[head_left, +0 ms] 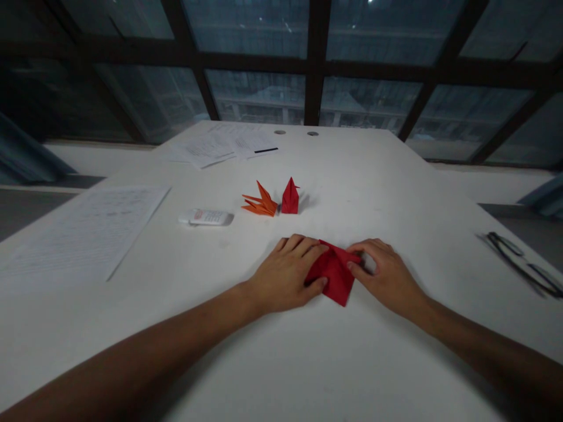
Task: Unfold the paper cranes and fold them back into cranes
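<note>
A folded sheet of red paper (pixel 338 276) lies on the white table between my hands. My left hand (pixel 288 272) rests over its left part, with the thumb at the lower edge and the fingers across the top. At the paper's upper right corner, my right hand (pixel 385 272) pinches a raised flap between thumb and index finger. Beyond the hands stand a red folded paper figure (pixel 290 198) and, just left of it, an orange one (pixel 261 202) with several pointed tips.
A white bottle-like item (pixel 210 217) lies left of the figures. Printed sheets (pixel 88 234) cover the left side, and more papers (pixel 220 143) with a black pen (pixel 266 150) are farther back. Black-framed glasses (pixel 523 264) lie at the right edge. Windows stand behind the table (pixel 373 170).
</note>
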Motion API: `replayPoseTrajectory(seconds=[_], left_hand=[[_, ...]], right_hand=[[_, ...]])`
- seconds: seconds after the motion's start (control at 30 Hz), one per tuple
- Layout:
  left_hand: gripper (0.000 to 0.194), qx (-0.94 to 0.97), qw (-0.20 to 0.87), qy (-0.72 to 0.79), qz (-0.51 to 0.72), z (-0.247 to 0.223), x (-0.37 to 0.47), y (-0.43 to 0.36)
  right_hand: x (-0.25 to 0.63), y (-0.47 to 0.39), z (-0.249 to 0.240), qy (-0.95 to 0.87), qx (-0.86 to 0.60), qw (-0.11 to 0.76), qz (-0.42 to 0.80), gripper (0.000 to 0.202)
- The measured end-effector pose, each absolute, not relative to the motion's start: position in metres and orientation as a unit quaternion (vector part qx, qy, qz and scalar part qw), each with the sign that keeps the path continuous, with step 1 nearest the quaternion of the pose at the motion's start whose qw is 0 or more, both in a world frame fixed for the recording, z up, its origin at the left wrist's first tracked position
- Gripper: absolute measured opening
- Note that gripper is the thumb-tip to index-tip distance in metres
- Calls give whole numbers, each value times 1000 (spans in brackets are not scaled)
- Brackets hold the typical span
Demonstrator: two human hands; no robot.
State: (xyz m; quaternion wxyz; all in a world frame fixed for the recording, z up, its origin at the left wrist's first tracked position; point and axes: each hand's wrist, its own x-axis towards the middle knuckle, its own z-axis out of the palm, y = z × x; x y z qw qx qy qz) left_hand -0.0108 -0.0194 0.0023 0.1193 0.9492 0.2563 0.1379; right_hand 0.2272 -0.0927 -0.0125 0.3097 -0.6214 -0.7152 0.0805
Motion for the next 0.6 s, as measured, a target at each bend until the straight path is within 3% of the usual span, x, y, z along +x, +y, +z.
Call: replayPoseTrajectory(seconds=[0.13,0.37,0.5,0.6], left_hand=[[52,953,118,247,130,2,-12,-18],[47,955,121,239,129,3,-13,-17],[45,956,121,236,127,4,-12,-17],[41,957,115,235,124,5,-12,-18]], right_hand=[[229,-92,-9,-700,-616,343,115,9],[238,-95,-9,-715,-552,401,155,23],[235,-99,-11,-746,-528,382,135,39],[228,-103,-12,-805,-489,333,45,34]])
